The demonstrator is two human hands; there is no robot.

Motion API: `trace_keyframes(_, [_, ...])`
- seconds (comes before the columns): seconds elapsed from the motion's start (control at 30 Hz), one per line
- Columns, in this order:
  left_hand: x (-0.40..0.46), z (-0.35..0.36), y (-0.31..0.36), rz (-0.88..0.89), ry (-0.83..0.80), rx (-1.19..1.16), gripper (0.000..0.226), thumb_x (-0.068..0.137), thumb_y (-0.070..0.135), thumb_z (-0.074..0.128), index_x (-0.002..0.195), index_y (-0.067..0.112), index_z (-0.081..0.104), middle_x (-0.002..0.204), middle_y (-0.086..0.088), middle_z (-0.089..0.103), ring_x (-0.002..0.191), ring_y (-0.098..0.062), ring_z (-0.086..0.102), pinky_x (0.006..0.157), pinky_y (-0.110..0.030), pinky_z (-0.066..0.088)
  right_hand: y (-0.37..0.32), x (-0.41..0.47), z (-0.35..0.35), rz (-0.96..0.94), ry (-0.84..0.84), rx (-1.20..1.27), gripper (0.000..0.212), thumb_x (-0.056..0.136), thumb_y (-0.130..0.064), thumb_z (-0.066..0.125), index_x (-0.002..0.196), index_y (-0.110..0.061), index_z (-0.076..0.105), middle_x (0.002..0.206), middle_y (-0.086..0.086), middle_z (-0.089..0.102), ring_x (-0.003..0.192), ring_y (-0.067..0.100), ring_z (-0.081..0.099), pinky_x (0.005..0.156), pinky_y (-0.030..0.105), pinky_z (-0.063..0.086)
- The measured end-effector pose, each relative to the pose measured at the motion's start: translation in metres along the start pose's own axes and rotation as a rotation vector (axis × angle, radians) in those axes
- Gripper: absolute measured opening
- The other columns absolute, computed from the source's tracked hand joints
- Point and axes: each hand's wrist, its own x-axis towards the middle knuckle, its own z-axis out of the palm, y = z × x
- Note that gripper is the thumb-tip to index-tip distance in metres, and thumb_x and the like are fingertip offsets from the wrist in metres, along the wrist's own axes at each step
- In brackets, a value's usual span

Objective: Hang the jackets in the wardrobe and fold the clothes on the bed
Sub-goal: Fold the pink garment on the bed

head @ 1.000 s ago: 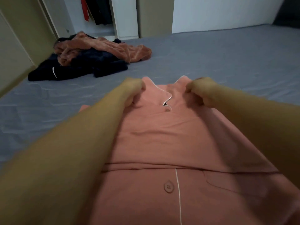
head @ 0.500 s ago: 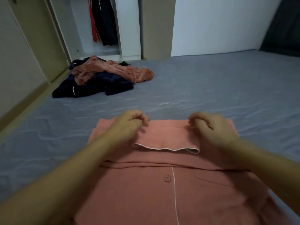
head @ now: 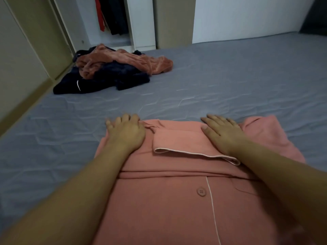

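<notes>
Pajama top [head: 177,200], salmon-pink w/ white piping and one button showing, lies flat on the bed [head: 230,85], its long axis running from the camera toward the far wall; the far end is already doubled back, w/ a piped flap [head: 185,144] lying across the fold. Both hands sit on that far fold: left hand [head: 126,131] at the left corner, fingers loosely bent and pressing down, nothing gripped; right hand [head: 222,130] palm-down w/ fingers straight, flat on the cloth beside the flap. A loose bit of the same pink fabric sticks out past the right hand, so that side looks less tidy. Judging by the layout, the next fold likely needs the far edge or the near hem brought together along the long axis; both hands are about equally near the far edge, left slightly closer to its corner. Fabric looks soft, thin, prone to slip. Well apart, toward the far left corner of the bed, a heap of dark navy and rust-coloured clothes [head: 113,71] waits unfolded. Beyond it the wardrobe [head: 139,23] stands open, w/ dark and red garments [head: 109,15] hanging inside.
</notes>
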Motion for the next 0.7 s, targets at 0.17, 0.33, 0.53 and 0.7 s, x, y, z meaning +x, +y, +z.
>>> trace_keyframes(0.17, [0.005, -0.011, -0.016, -0.117, 0.148, -0.143, 0.027, 0.088, 0.011, 0.044, 0.112, 0.006, 0.056, 0.122, -0.022, 0.052, 0.112, -0.040, 0.044, 0.096, -0.047, 0.033, 0.033, -0.015, -0.013, 0.065, -0.003, -0.105, 0.075, 0.085, -0.066, 0.000, 0.152, -0.038, 0.022, 0.161, -0.008, 0.019, 0.147, 0.014, 0.015, 0.119, 0.042, 0.007])
trace_keyframes(0.33, [-0.004, -0.007, -0.010, -0.059, 0.263, 0.236, 0.030, 0.085, 0.009, 0.048, 0.113, 0.004, 0.059, 0.113, -0.021, 0.053, 0.105, -0.037, 0.046, 0.096, -0.047, 0.032, 0.066, -0.031, -0.014, 0.281, 0.009, -0.205, 0.073, 0.089, -0.061, -0.002, 0.154, -0.033, 0.014, 0.163, -0.005, 0.011, 0.149, 0.018, 0.009, 0.119, 0.048, 0.001])
trace_keyframes(0.53, [0.001, -0.029, 0.010, -0.005, 0.079, 0.488, 0.036, 0.094, 0.016, 0.039, 0.124, 0.011, 0.057, 0.126, -0.013, 0.054, 0.120, -0.034, 0.042, 0.112, -0.048, 0.024, 0.065, -0.034, -0.013, 0.508, 0.039, -0.081, 0.063, 0.098, -0.046, 0.010, 0.155, -0.021, 0.013, 0.163, 0.002, 0.008, 0.149, 0.027, 0.003, 0.118, 0.054, -0.002])
trace_keyframes(0.7, [0.006, -0.038, 0.061, 0.335, 0.016, -0.397, 0.046, 0.093, 0.020, 0.035, 0.131, 0.008, 0.056, 0.143, -0.015, 0.048, 0.135, -0.028, 0.040, 0.116, -0.037, 0.023, 0.049, -0.040, -0.017, 0.163, 0.301, -0.180, 0.060, 0.098, -0.039, 0.018, 0.150, -0.013, 0.032, 0.160, 0.009, 0.023, 0.148, 0.026, 0.016, 0.119, 0.049, 0.001])
